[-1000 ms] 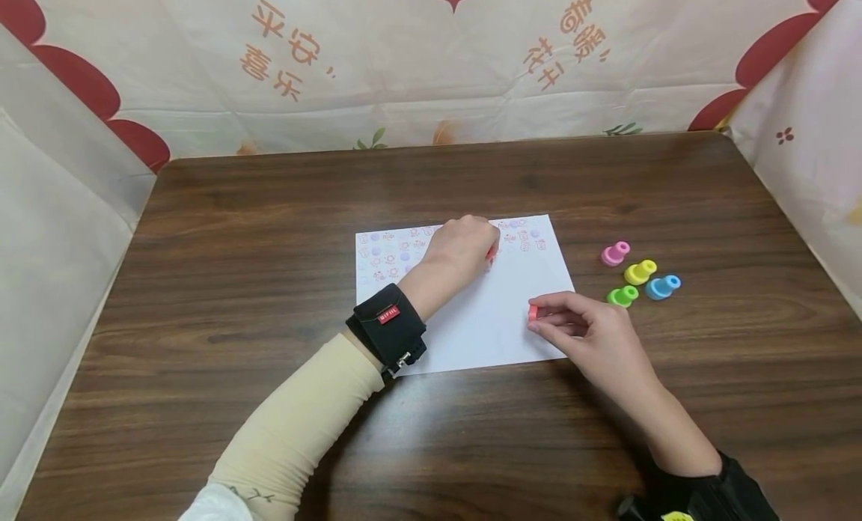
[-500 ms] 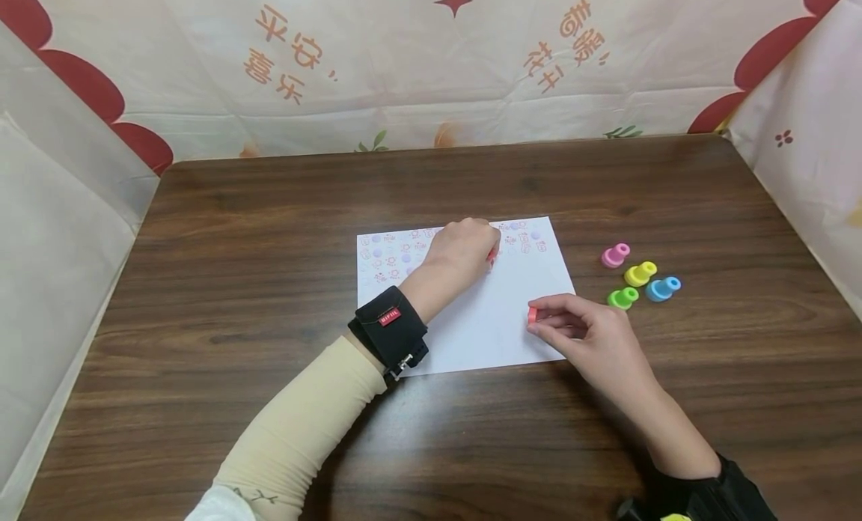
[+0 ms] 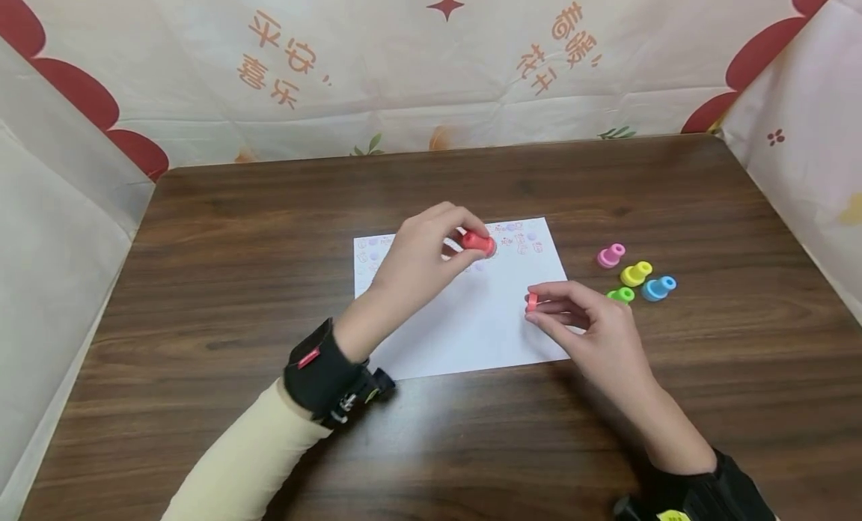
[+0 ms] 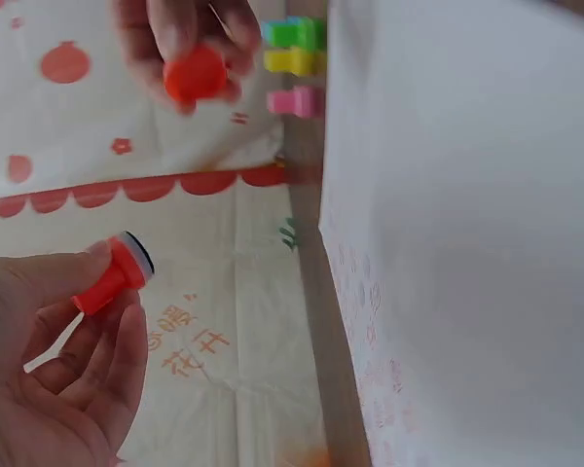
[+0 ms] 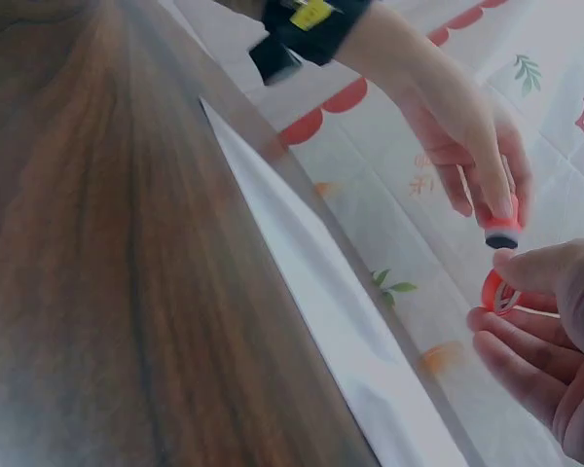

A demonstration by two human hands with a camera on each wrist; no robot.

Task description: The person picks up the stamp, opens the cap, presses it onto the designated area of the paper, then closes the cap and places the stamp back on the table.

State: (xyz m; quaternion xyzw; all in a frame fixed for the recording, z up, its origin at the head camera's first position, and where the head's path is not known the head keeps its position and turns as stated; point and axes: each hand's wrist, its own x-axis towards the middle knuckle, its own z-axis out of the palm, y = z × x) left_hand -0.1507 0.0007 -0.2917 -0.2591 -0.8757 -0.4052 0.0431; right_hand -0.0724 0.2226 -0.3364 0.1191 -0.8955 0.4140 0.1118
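Observation:
In my left hand (image 3: pixel 431 259) I pinch a red toy stamp (image 3: pixel 477 242), lifted above the white paper (image 3: pixel 471 326). Its dark stamping face shows at the end of a pale band in the left wrist view, where the stamp (image 4: pixel 115 277) is tilted. Between thumb and fingertips my right hand (image 3: pixel 595 326) holds a small red cap (image 3: pixel 532 302) over the paper's right edge. The cap (image 5: pixel 499 291) looks hollow in the right wrist view, close to the stamp but apart from it. Rows of small red and purple prints mark the paper's far part, partly hidden by my left hand.
Right of the paper stand several capped stamps: pink (image 3: pixel 610 256), yellow (image 3: pixel 636 274), blue (image 3: pixel 658 288) and green (image 3: pixel 621 295), the green one partly behind my right hand. Everything lies on a brown wooden table (image 3: pixel 269 244). Printed white cloth (image 3: pixel 404 64) hangs behind and beside it.
My left hand has risen off the paper's far part and turned, bringing the red stamp into sight. My right hand, with the red cap, has hardly moved.

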